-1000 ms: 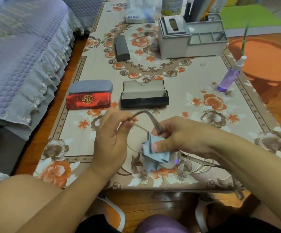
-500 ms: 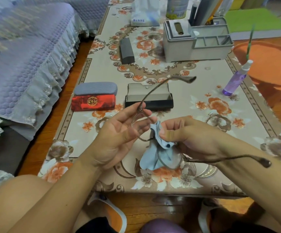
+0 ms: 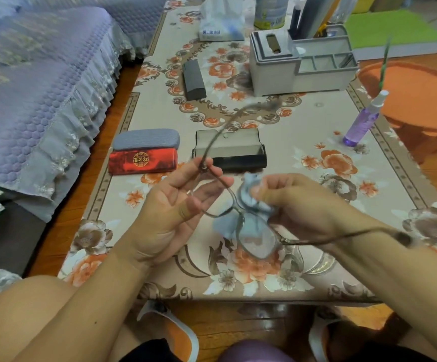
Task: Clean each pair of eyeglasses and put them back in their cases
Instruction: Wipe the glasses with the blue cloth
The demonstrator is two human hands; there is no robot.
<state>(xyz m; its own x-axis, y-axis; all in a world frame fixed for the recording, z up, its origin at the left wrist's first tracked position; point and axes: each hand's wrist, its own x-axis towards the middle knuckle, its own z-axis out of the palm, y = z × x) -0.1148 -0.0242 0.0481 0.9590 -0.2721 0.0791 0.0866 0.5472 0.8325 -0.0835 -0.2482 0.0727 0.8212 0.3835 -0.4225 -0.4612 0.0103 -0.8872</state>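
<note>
wiping step, mid-clean: the left hand (image 3: 183,205) pinches the eyeglasses (image 3: 238,212) at the hinge, above the near table (image 3: 303,131); the right hand (image 3: 298,202) pinches a blue cloth (image 3: 248,205) over a lens. next, probably fold the arms toward the open black case (image 3: 231,155) beyond.

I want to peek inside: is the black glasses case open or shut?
Open. The black glasses case has its grey lid raised behind the tray; whether anything lies inside cannot be told.
</note>
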